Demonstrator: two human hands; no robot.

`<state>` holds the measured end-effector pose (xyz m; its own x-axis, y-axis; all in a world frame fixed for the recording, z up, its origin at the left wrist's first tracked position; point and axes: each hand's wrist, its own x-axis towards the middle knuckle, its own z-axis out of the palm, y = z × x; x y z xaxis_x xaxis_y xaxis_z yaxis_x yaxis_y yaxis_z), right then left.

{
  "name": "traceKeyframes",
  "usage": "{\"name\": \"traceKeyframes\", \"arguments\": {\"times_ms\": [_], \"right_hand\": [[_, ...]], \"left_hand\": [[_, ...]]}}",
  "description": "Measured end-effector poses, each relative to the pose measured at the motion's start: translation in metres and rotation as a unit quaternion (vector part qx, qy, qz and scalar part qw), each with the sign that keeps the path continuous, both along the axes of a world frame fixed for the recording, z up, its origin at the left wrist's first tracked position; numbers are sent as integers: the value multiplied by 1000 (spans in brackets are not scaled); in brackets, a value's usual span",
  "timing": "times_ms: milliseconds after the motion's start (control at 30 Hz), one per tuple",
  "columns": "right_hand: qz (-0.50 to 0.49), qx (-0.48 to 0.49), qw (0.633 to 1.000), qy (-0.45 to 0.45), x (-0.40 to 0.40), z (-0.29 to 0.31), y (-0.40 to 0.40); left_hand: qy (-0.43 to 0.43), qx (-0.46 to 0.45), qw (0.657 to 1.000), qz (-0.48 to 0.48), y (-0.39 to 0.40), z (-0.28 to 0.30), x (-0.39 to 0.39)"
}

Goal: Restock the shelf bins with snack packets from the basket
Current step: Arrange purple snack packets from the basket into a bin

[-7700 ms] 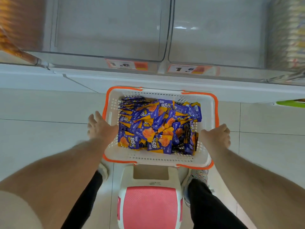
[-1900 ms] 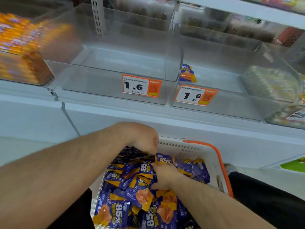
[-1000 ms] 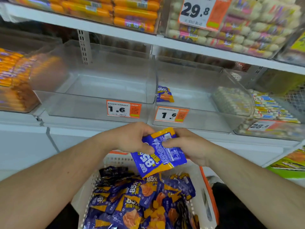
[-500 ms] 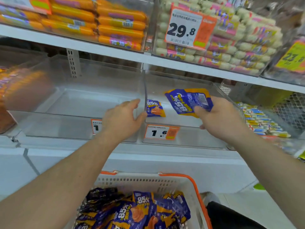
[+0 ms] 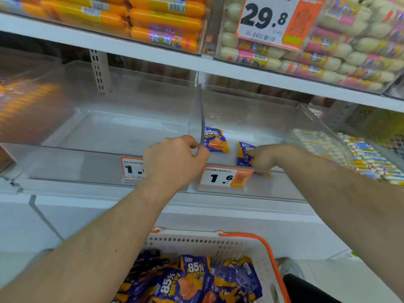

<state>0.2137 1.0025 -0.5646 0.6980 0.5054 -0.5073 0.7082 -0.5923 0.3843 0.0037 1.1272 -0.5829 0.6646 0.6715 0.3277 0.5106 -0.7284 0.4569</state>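
A white basket with an orange rim (image 5: 258, 237) sits low in front of me, holding several purple-and-orange snack packets (image 5: 192, 281). On the shelf stand two clear bins. The left bin (image 5: 122, 132) has nothing in it. In the right bin (image 5: 262, 119) one packet (image 5: 215, 142) lies by the dividing wall. My right hand (image 5: 266, 156) reaches into this bin and pinches a second packet (image 5: 243, 153) down near the bin floor. My left hand (image 5: 175, 160) grips the front end of the clear wall between the two bins.
Orange price labels reading 1.6 (image 5: 223, 178) hang on the bin fronts. The shelf above carries orange sausages (image 5: 164, 20) and pale sausage packs (image 5: 328, 62) behind a 29.8 tag (image 5: 269, 18). Bins with other goods flank both sides (image 5: 367, 158), (image 5: 26, 106).
My right hand has carried the packet from above the right bin down to its floor. My left hand has closed on the wall between the bins.
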Motion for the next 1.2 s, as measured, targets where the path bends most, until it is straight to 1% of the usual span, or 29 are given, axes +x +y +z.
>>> {"name": "traceKeyframes", "arguments": {"times_ms": [167,333,533,633,733,833,900,933,967,1000,1033,1067,1100,1133,1167,1200], "right_hand": [[14,-15,1000,14,3,-6,8],[-9,50,998,32,15,2,14],[-25,101,993,64,19,0,27],[-41,151,984,81,32,-5,29],[-46,163,981,90,37,-8,28],[-41,155,985,69,31,-4,26],[-42,174,982,52,22,3,23],[-47,192,979,46,17,7,21],[-53,211,975,37,11,12,19],[-59,237,969,23,4,16,17],[-64,273,960,7,-4,20,15],[-67,316,946,-12,-14,23,10],[-69,373,924,-34,-26,25,5],[-59,439,894,-69,-41,26,-1],[-18,511,850,-126,-58,24,-8],[58,572,795,-194,-76,20,-15]], "left_hand": [[-1,13,1000,2,0,-3,1],[-9,44,999,-3,-3,-4,2],[-49,84,995,7,-3,-11,3],[-51,84,995,9,-4,-11,4],[-37,79,996,14,-4,-10,4],[-31,72,997,3,-4,-6,3],[-30,56,998,-12,-4,-1,1],[-38,41,998,-22,-4,1,-1],[-66,21,997,-36,-3,3,-4],[-117,5,991,-60,-3,5,-8],[-190,14,977,-92,-4,6,-12],[-252,46,959,-125,-6,7,-15],[-288,88,941,-151,-11,9,-19],[-303,112,930,-177,-17,8,-24],[-299,116,925,-205,-24,7,-30],[-272,101,927,-236,-31,3,-37]]}}
